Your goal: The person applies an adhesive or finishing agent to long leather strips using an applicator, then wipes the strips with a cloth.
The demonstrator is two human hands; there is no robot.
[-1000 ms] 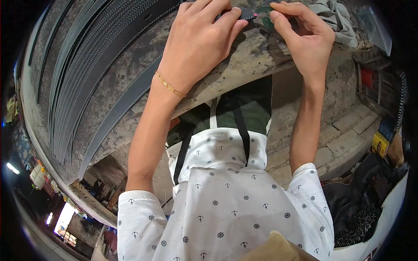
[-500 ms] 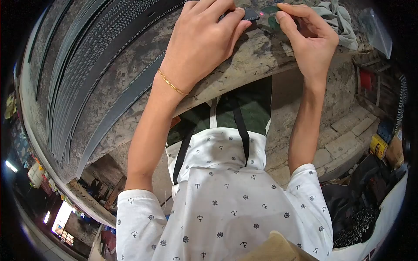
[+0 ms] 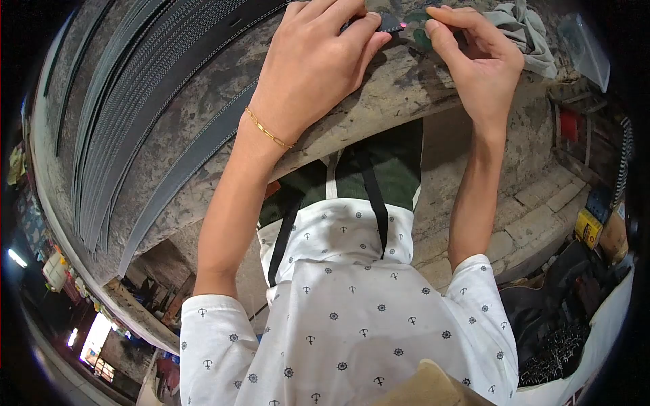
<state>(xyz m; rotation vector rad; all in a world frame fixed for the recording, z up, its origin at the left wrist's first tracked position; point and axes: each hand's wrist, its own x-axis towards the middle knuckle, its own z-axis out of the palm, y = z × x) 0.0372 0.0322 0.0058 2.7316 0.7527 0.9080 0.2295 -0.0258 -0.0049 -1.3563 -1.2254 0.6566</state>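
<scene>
My left hand is closed on the end of a dark strap with pale stitching along its edge, pressing it near the worktop. The rest of that grey stitched strap seems to run back under the hand and curve down to the left. A small pair of scissors with green rounded handles and a pink spot near the middle is pinched between thumb and forefinger of my right hand. Its pink part lies right by the strap's end; the blades cannot be made out.
Many similar dark stitched straps lie in a curved bundle on the stained worktop at left. A grey cloth and a clear plastic bag lie at right. A yellow box stands lower right.
My right hand has shifted slightly left, bringing the green-handled scissors up to the strap's end. My left hand and the strap have stayed nearly still.
</scene>
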